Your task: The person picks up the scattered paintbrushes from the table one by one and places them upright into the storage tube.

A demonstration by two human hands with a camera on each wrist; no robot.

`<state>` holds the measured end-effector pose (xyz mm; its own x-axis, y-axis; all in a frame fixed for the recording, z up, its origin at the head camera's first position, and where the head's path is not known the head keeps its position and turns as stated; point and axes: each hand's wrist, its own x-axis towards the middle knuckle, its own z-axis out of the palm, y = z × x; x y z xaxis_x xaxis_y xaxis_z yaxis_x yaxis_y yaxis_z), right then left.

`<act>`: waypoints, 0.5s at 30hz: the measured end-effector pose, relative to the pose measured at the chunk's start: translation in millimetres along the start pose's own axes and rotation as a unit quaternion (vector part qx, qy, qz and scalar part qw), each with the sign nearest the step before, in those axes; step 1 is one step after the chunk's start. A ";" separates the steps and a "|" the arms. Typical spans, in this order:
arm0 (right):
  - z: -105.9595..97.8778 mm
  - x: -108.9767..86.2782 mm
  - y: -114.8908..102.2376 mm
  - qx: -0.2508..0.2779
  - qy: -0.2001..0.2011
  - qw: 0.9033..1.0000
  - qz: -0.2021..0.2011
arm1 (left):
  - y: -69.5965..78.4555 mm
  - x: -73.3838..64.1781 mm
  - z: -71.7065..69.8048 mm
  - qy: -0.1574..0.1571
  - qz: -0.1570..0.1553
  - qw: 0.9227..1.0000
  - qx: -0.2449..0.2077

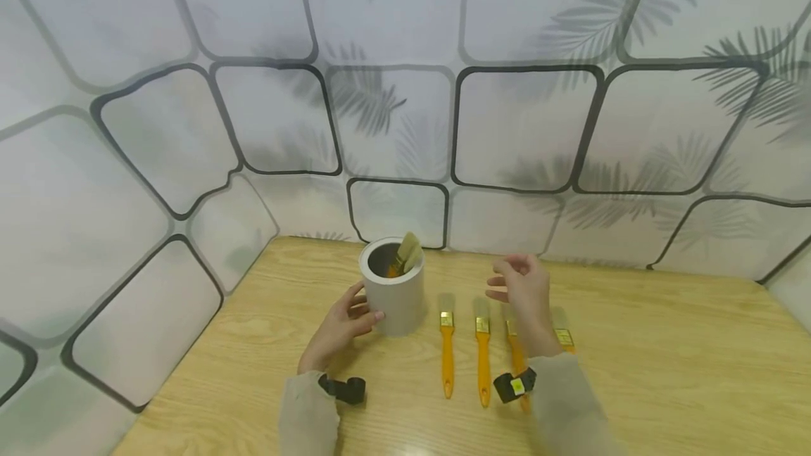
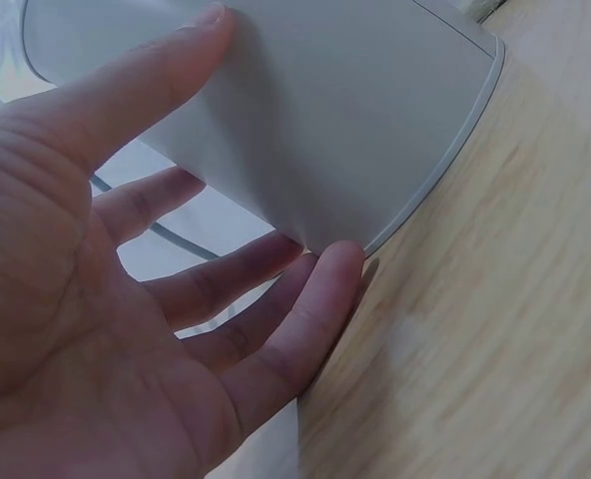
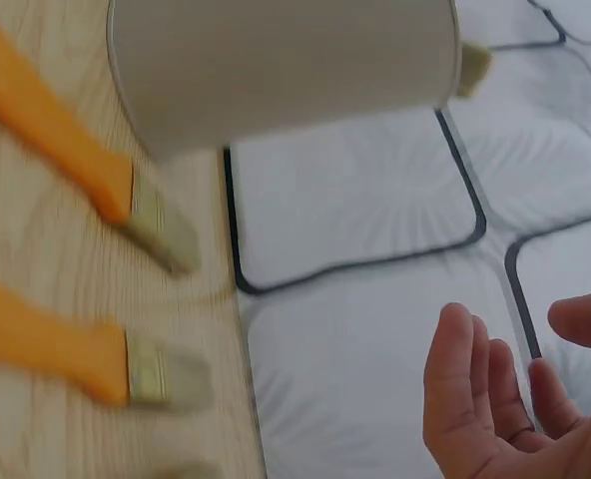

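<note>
Gripping the canister from its left: left hand (right hand apart, fingers relaxed).

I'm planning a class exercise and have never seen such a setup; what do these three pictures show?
There is no robot: these are a person's bare hands. The wide picture comes from a head-worn camera; the others come from black cameras on the wrists. On the wood-grain tabletop, four orange-handled paintbrushes lie side by side. A light gray cylindrical container stands to their left, with at least one more paintbrush poking out. The left hand grips the container's side; the right hand holds nothing.
</note>
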<state>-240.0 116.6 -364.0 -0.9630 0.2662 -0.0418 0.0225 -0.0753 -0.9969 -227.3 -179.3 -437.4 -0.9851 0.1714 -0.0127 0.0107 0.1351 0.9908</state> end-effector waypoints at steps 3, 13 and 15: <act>-19.6 3.6 -1.3 -0.011 -0.004 1.000 0.011 | 1.1 -0.6 -0.1 -0.001 -0.001 1.000 -0.001; -70.0 9.4 0.2 -0.054 -0.007 0.998 0.024 | 0.7 -0.3 0.3 0.000 0.001 1.000 0.004; -79.5 10.3 1.7 -0.054 -0.006 0.998 0.030 | 0.6 0.0 1.0 -0.001 0.001 1.000 0.003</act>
<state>-228.5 195.6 -371.5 -0.9623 0.2524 -0.1016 0.1084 0.0132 -0.9940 -227.2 -178.3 -437.0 -0.9846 0.1744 -0.0115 0.0132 0.1399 0.9901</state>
